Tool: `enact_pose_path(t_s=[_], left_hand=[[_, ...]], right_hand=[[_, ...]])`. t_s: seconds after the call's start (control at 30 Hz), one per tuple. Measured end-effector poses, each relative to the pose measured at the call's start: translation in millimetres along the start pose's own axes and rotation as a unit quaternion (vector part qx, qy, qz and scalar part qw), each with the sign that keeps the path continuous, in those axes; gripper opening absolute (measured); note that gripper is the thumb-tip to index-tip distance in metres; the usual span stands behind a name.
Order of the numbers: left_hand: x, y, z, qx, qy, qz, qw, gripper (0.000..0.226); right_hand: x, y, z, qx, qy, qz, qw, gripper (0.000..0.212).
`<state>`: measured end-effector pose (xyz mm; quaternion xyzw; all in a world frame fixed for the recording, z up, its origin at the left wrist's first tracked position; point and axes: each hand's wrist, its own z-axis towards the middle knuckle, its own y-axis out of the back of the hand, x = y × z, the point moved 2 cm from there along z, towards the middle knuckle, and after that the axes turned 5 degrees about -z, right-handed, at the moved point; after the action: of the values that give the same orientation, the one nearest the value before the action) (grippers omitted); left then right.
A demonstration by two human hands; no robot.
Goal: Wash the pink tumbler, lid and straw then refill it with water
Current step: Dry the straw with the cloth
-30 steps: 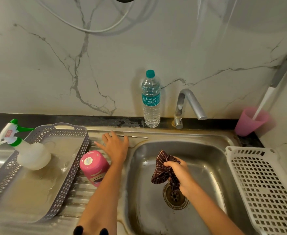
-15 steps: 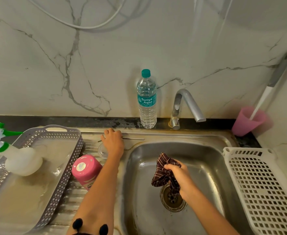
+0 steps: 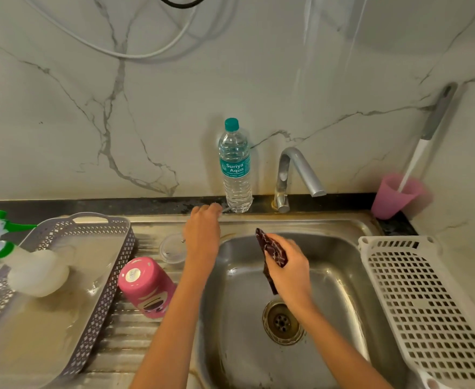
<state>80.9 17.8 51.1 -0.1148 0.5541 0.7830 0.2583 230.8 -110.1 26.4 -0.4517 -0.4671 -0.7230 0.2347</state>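
pink tumbler point(image 3: 146, 287) sits on the ridged drainboard point(image 3: 129, 335) w/ its stickered base up toward the camera and mouth end down. long axis runs base-at-upper-left to body-at-lower-right, and it's just beside the grey tray point(image 3: 127, 248). clear lid point(image 3: 172, 249) lies flat on the drainboard behind the tumbler, right next to the left wrist. straw point(image 3: 226, 209) shows as a thin, blurred metal streak on the back ledge of the worktop, pointing from the fingers toward the foot of the water bottle point(image 3: 235, 169).

left hand point(image 3: 202, 237) is stretched fwd over the sink edge, back of hand up, knuckles bent at the ledge. grip: fingers curled down round the near end of the straw.

right hand point(image 3: 289, 273) hangs over the sink point(image 3: 343, 290) above the drain point(image 3: 282, 322), forearm coming in from lower right. grip closed round a dark patterned cloth point(image 3: 270, 248), which sticks up past the thumb and trails below the palm.

tap point(image 3: 295, 169) stands right of the bottle. spray bottle point(image 3: 34, 270) lies in the tray. white basket point(image 3: 427, 304) sits at the sink's right, w/ a pink cup point(image 3: 396, 196) holding a long handle in the corner behind it.
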Motion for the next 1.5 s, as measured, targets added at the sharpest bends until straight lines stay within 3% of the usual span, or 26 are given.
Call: enact_pose_path(t_s=[0.2, 0.37, 0.43, 0.6, 0.7, 0.8, 1.0, 1.13, 1.23, 1.37, 1.43, 1.5], left_hand=[[-41, 5, -73, 0.074, 0.002, -0.102, 0.992, 0.02], [-55, 13, -110, 0.058, 0.039, -0.138, 0.988, 0.02], [-51, 13, -114, 0.055, 0.052, -0.135, 0.988, 0.019], [-42, 16, -131, 0.062, 0.098, -0.141, 0.983, 0.024], [-38, 12, -130, 0.07, 0.147, -0.188, 0.969, 0.023], [-43, 10, -127, 0.093, 0.151, -0.213, 0.961, 0.022], [-34, 9, -138, 0.116, 0.177, -0.232, 0.949, 0.029], [-33, 11, -146, 0.11, 0.224, -0.347, 0.904, 0.029], [-38, 9, -144, 0.106, 0.282, -0.427, 0.853, 0.028], [-50, 4, -148, 0.151, 0.276, -0.435, 0.843, 0.028], [-54, 3, -151, 0.179, 0.275, -0.442, 0.835, 0.029], [-56, 4, -153, 0.21, 0.285, -0.446, 0.822, 0.03]], right_hand=[[24, 4, -15, -0.039, 0.166, -0.141, 0.975, 0.052], [23, 4, -28, -0.054, 0.202, -0.235, 0.949, 0.049], [21, 7, -26, -0.059, 0.194, -0.252, 0.946, 0.048], [12, 31, 2, -0.09, 0.058, -0.201, 0.974, 0.044], [21, 32, -13, -0.085, 0.11, -0.191, 0.972, 0.047], [26, 12, -52, -0.009, 0.209, -0.218, 0.953, 0.047], [7, 23, -13, -0.064, 0.083, -0.209, 0.972, 0.045], [-5, 47, 11, -0.116, -0.033, -0.133, 0.984, 0.039], [4, 47, -6, -0.076, 0.054, -0.099, 0.991, 0.045], [7, 30, -40, 0.038, 0.222, -0.188, 0.956, 0.052], [6, 28, -33, 0.01, 0.206, -0.203, 0.957, 0.05], [6, 28, -14, -0.045, 0.137, -0.172, 0.975, 0.047]])
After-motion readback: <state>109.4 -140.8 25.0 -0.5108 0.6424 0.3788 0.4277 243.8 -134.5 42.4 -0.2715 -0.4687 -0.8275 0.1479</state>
